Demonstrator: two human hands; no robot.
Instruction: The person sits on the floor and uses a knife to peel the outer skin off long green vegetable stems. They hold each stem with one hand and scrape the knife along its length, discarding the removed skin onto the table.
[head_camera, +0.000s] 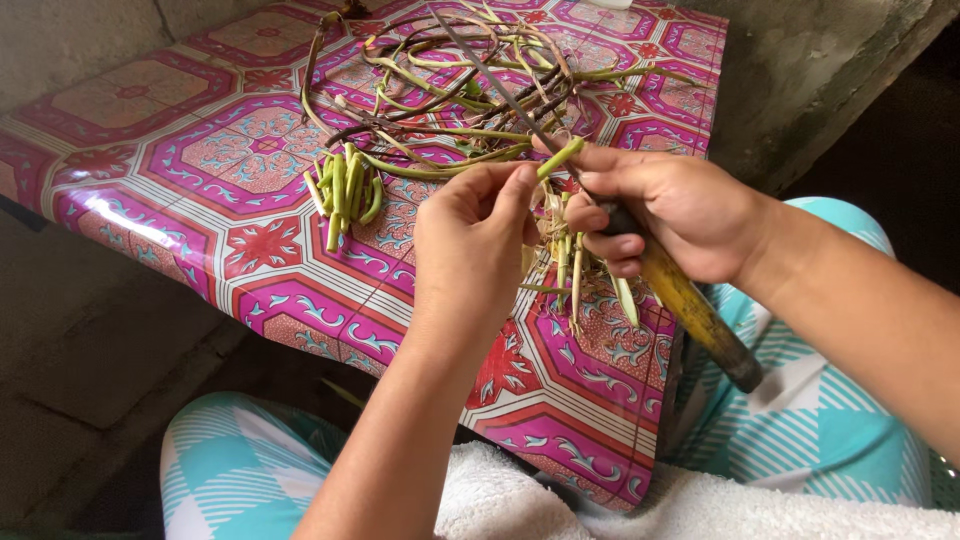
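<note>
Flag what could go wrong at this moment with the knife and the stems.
1. The right hand holds the knife while both hands pinch one green stem; the left hand fingertips sit close to the blade and might get nicked.
2. Peelings near the table edge could drop off.

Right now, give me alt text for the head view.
Left hand pinches a green plant stem while the right hand grips a long yellow-handled knife against it, above a pink patterned table. A small pile of cut green stem pieces lies beside tangled uncut stems.
</note>
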